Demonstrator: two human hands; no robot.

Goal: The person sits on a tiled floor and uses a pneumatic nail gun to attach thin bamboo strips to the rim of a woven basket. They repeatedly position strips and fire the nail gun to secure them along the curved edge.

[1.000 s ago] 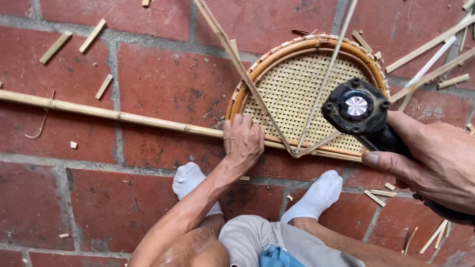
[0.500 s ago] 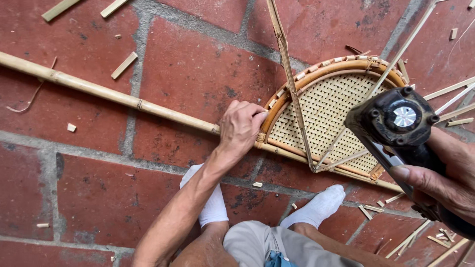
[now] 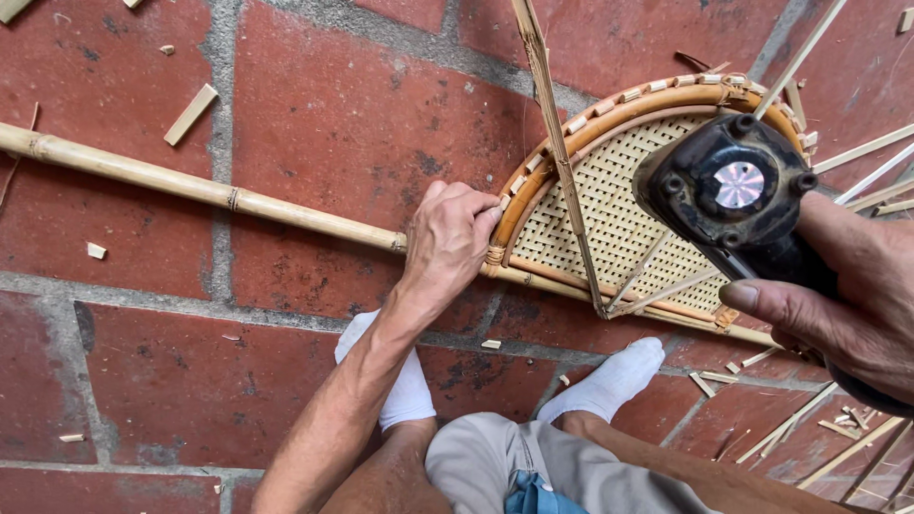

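Head view: I look down at the brick floor (image 3: 314, 124), my knees and two white socks at the bottom edge.
Left hand (image 3: 452, 238): it lies on the left end of the frame (image 3: 609, 109), fingers curled over the rim where the curved part meets the straight base bar; it presses and holds, closed on the rim.
Right hand (image 3: 843, 305): it is wrapped around a black power tool (image 3: 728, 195), thumb along the lower side, firmly closed on it.
Frame, place: a half-round rattan piece with woven cane mesh (image 3: 609, 205) inside, flat on the floor, in front of my feet, under the tool.
Pole (image 3: 200, 190): a long bamboo pole that runs from the left edge to my left hand; it seems to continue as the base of the frame, but my hand covers the joint.
Splints (image 3: 557, 152): thin strips cross over the mesh and meet in a point near the base.
Handling: I judge the frame light and rather stiff at the rim, but the mesh is thin and easy to damage; best to hold it at the rim or base bar, not on the weave.
Scraps (image 3: 190, 114): small cut pieces lie around on the floor.
Hidden: the working end of the tool is not visible, only its round top; the right side of the frame is behind the tool and my hand.
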